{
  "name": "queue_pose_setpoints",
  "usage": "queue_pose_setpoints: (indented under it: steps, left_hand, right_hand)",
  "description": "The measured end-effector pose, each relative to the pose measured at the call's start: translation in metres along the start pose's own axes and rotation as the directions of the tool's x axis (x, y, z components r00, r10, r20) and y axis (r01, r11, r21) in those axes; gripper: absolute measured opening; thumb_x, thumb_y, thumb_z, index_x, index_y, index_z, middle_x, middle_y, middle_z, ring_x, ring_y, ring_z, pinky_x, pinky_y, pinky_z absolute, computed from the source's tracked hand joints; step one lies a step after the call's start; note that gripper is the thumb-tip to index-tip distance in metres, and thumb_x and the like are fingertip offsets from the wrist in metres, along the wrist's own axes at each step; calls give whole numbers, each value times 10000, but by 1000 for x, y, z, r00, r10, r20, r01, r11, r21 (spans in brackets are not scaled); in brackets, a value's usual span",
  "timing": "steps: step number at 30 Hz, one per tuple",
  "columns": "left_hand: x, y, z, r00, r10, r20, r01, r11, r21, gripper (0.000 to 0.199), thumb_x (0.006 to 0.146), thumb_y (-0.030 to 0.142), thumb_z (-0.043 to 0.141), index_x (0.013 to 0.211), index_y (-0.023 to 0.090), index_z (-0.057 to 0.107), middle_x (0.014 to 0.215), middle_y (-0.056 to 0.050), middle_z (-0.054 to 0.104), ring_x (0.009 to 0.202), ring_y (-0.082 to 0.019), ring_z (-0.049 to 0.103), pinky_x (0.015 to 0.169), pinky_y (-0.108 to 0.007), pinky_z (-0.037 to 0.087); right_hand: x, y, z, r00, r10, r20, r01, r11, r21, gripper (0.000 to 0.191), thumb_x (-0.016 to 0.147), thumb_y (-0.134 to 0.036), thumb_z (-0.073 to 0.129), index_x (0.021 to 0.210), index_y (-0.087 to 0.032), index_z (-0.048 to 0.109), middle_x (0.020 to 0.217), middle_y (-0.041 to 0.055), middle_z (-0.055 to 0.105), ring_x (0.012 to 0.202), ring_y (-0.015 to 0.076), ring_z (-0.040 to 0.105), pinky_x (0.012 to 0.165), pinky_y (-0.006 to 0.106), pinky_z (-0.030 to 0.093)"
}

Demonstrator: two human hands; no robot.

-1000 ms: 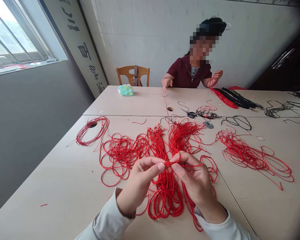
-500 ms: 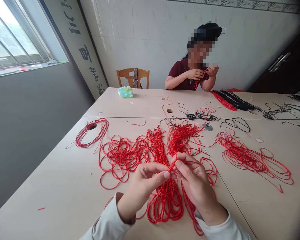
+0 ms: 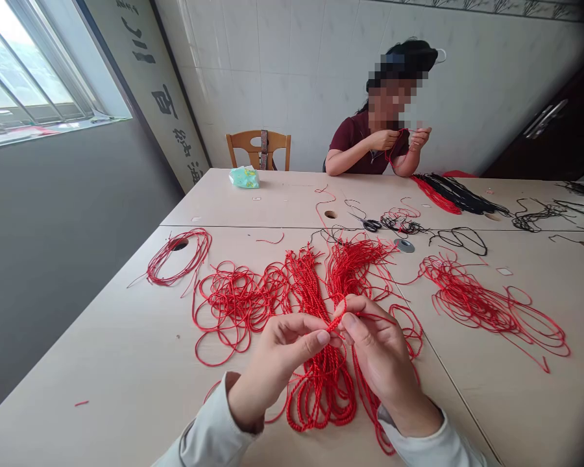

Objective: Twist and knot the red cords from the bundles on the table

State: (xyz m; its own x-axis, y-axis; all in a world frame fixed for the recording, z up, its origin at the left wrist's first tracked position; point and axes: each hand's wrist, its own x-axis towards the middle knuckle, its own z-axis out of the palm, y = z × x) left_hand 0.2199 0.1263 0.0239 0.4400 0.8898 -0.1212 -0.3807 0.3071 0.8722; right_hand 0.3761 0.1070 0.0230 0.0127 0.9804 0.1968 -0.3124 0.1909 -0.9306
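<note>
Between my two hands is a short knotted stretch of red cord (image 3: 337, 319). My left hand (image 3: 292, 344) pinches its lower end between thumb and fingers. Closed on its upper end, my right hand (image 3: 377, 344) also has a loose red strand running across its fingers. Directly beneath them lies a bundle of braided red cords (image 3: 321, 402), looped at the near end and partly hidden by my hands. A second red bundle (image 3: 353, 266) with frayed-looking ends spreads out just beyond my right hand.
Loose red cord (image 3: 238, 295) lies in a tangle at left, beside a coiled hank (image 3: 180, 259). Another red heap (image 3: 496, 308) is at right. Scissors (image 3: 370, 224), black cords (image 3: 467, 193) and a tissue pack (image 3: 244, 177) lie farther back. Across the table (image 3: 126, 363), a person (image 3: 360, 146) handles red cord.
My hands keep nearly the same grip on the red cord, with only a slight shift. Across the table, the other person's hands have drawn apart with a red strand stretched between them.
</note>
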Motion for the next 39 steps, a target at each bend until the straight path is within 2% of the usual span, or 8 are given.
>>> queue_pose_setpoints:
  steps: [8, 16, 26, 39]
  left_hand:
    - [-1, 2, 2, 1000, -2, 16, 2, 1000, -21, 72, 753, 252, 780, 789, 194, 756, 680, -3, 727, 714, -126, 663, 704, -215, 472]
    - [0, 1, 0, 1000, 8, 3, -8, 1000, 18, 88, 759, 266, 775, 796, 188, 755, 704, -20, 744, 714, -125, 649, 698, -216, 468]
    - [-1, 2, 1, 1000, 7, -17, -7, 1000, 18, 95, 747, 264, 781, 792, 184, 758, 719, -29, 746, 750, -162, 673, 717, -249, 491]
    - [0, 2, 0, 1000, 11, -26, -9, 998, 54, 143, 739, 308, 785, 799, 180, 769, 720, -32, 725, 692, -127, 600, 674, -228, 451]
  right_hand:
    - [0, -1, 1, 1000, -23, -20, 23, 999, -34, 69, 902, -250, 596, 871, -254, 657, 756, -11, 636, 641, 114, 573, 611, 228, 487]
    - [-1, -2, 1, 1000, -26, -5, 26, 999, -33, 84, 915, -228, 585, 879, -251, 657, 760, -19, 612, 662, 96, 560, 627, 201, 474]
    - [-1, -2, 0, 999, -26, -34, 23, 997, -73, 69, 894, -257, 598, 859, -240, 656, 753, -5, 603, 659, 125, 538, 612, 231, 472]
    - [0, -5, 2, 997, -80, -12, 78, 988, -134, 81, 905, -260, 586, 854, -239, 645, 743, -10, 596, 644, 121, 553, 614, 234, 480]
